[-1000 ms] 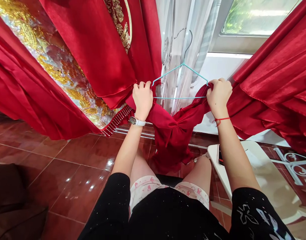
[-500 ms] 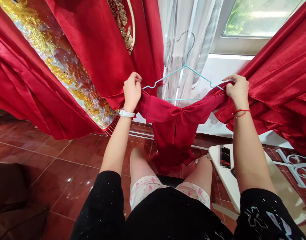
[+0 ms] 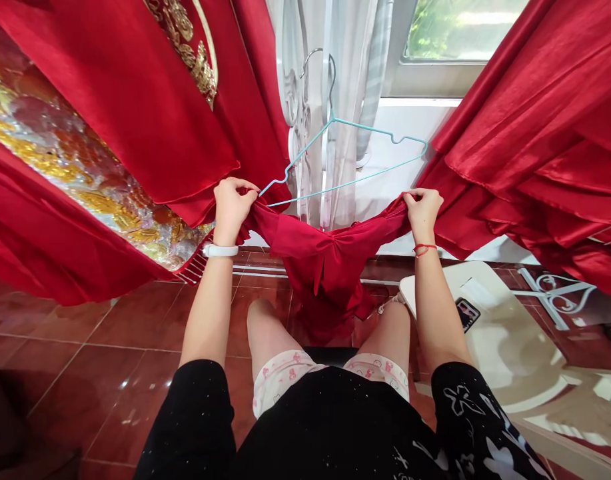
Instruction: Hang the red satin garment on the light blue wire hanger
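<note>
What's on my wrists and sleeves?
Your left hand and right hand are bare. A white band circles the left wrist, a thin red cord the right. Your black sleeves carry white specks; the right sleeve has a white floral print.

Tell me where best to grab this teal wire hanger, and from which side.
Grip the teal wire hanger's hook from the front, reaching above the red garment: the hook stands up clear and free, while the hanger's left end sits against the cloth by the left hand.
</note>
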### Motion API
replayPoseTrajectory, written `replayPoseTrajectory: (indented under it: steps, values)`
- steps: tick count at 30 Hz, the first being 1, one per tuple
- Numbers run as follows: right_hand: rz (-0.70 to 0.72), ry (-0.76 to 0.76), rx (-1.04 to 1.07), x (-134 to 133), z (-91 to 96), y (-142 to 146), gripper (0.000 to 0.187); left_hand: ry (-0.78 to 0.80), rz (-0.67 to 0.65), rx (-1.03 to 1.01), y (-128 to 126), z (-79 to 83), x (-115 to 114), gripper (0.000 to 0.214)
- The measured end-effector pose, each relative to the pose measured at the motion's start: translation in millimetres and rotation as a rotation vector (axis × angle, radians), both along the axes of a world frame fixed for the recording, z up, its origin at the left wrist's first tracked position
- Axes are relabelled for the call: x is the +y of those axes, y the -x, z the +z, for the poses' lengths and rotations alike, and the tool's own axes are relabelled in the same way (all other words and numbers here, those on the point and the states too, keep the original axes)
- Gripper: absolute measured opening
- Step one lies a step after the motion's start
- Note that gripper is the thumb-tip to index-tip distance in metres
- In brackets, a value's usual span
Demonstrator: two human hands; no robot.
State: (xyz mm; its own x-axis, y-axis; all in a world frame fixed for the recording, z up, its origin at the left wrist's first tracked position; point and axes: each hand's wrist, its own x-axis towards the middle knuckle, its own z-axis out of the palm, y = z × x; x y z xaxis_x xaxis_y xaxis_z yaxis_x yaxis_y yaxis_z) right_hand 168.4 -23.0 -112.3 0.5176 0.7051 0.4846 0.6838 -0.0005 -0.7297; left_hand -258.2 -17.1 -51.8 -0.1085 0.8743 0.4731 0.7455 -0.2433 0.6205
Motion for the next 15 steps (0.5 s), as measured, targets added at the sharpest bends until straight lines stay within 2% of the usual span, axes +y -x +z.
replayPoseTrajectory:
  steps: [5,11,13,15]
  values:
    - [0.073,-0.030,-0.076,6.9,3.6,2.4,0.015,0.134,-0.030,0.094,15.7,-0.9,-11.5,0.024]
    - [-0.060,-0.100,-0.112,9.4,10.3,19.8,0.022,0.256,-0.159,0.324,31.1,-16.4,-11.2,0.023]
    - [-0.090,-0.088,-0.083,6.7,16.3,24.6,0.029,0.298,-0.144,0.412,32.1,-21.4,-10.5,0.019]
    - [-0.047,-0.028,-0.020,3.9,22.1,28.9,0.036,0.337,-0.052,0.484,30.4,-26.9,-11.3,0.022]
